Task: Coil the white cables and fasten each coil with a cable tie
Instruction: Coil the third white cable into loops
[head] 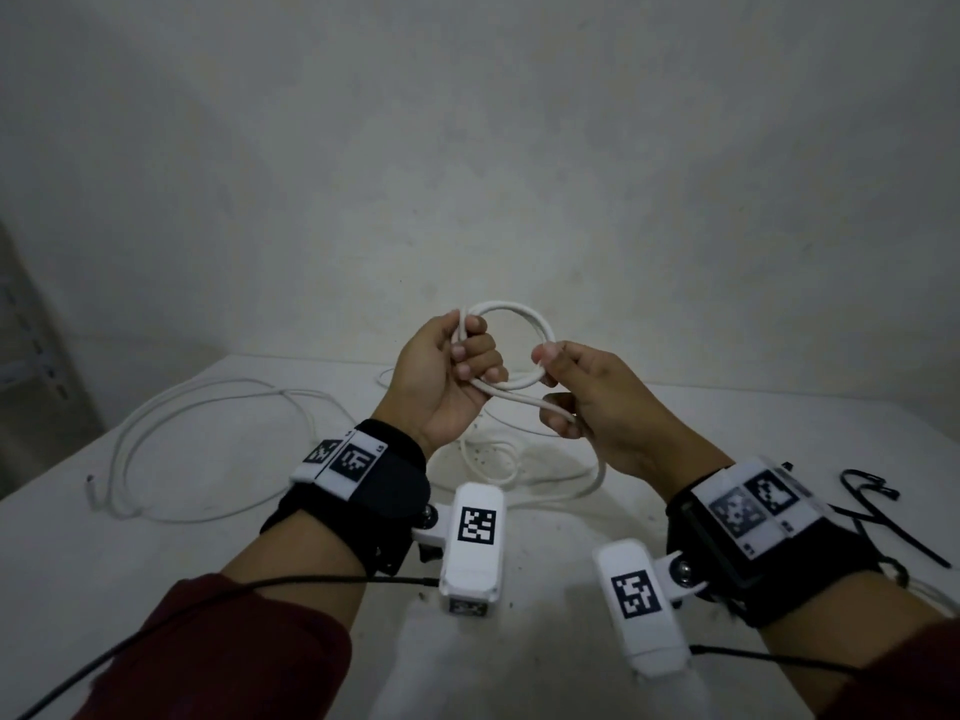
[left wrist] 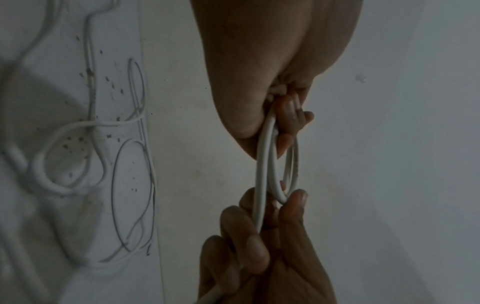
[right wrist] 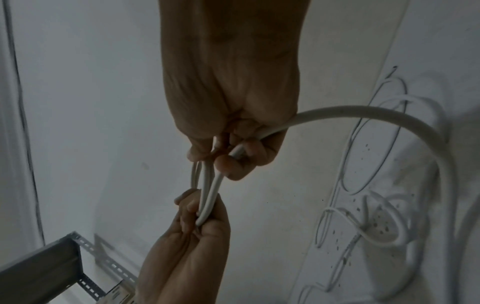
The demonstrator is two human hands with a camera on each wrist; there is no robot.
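I hold a small coil of white cable [head: 511,310] in the air above the white table [head: 208,543]. My left hand [head: 470,356] grips the coil's left side, fingers curled round its turns. My right hand [head: 558,371] pinches the coil's right side, and the free length runs through its lower fingers. That loose length [head: 597,472] hangs down to the table. The left wrist view shows the coil [left wrist: 262,164] edge-on between both hands. The right wrist view shows the cable [right wrist: 363,111] arching away to the right of my right hand [right wrist: 233,148]. Black cable ties [head: 878,506] lie at the right.
A second white cable [head: 156,418] lies in loose loops on the left of the table. More slack cable [head: 493,459] lies below my hands. A grey metal shelf frame [right wrist: 52,263] stands off the table's left side. A plain wall is behind.
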